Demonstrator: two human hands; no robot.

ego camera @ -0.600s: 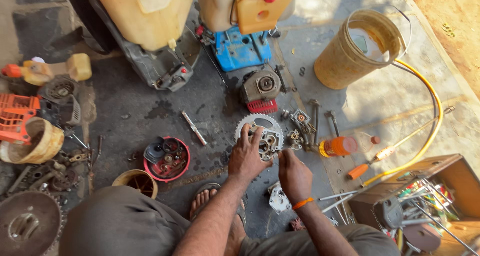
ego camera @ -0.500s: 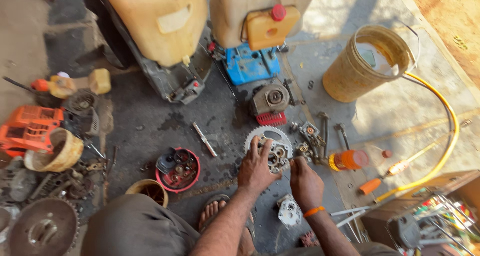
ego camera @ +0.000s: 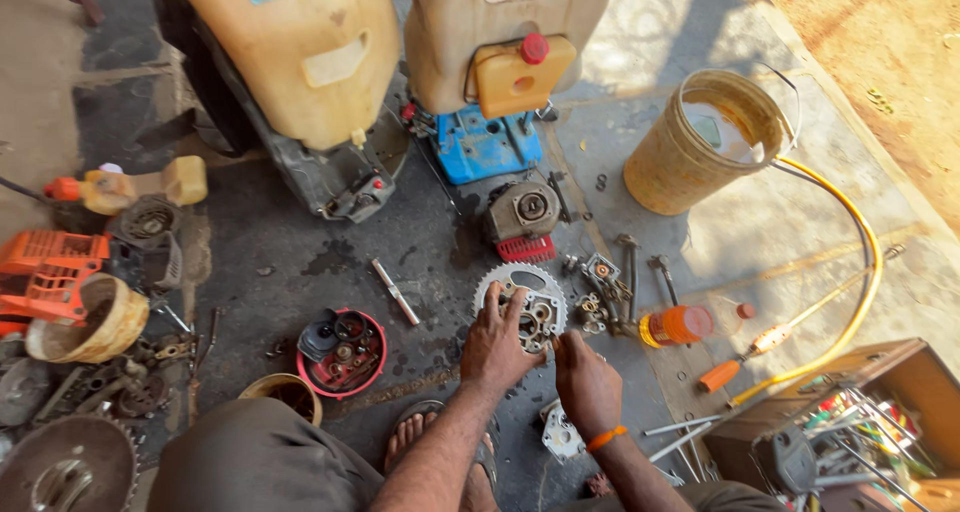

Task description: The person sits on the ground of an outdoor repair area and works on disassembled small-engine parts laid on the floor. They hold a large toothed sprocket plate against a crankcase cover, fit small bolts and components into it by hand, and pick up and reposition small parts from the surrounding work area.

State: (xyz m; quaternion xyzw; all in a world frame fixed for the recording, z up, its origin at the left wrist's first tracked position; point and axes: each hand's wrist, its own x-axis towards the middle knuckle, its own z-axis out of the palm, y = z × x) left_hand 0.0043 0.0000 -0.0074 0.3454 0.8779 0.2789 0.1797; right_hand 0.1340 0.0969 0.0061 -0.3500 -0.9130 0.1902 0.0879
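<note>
Hands meet over a toothed metal disc [ego camera: 520, 297] lying flat on the oil-stained floor [ego camera: 280, 262], just past the person's sandalled foot [ego camera: 410, 437]. Left hand [ego camera: 497, 347] rests on the disc's near edge at about 7 o'clock, fingers spread and pressing down on it, not curled around anything. Right hand [ego camera: 588, 382], with an orange band at the wrist, sits at the disc's 5 o'clock, fingertips pinched narrowly at a small part by the hub; what they hold is too small to tell. Beyond the disc at 12 o'clock stands a small engine [ego camera: 522, 217] with red fins, and past it a blue sprayer base [ego camera: 487, 144] under yellowed tanks. At 3 o'clock lie loose bolts and wrenches [ego camera: 625, 272] and an orange bottle [ego camera: 680, 324] on its side. At 9 o'clock sits a red bowl [ego camera: 342, 352] of small parts, with a short metal rod [ego camera: 395, 292] between it and the disc. A dirty yellow bucket [ego camera: 700, 147] stands at 2 o'clock
</note>
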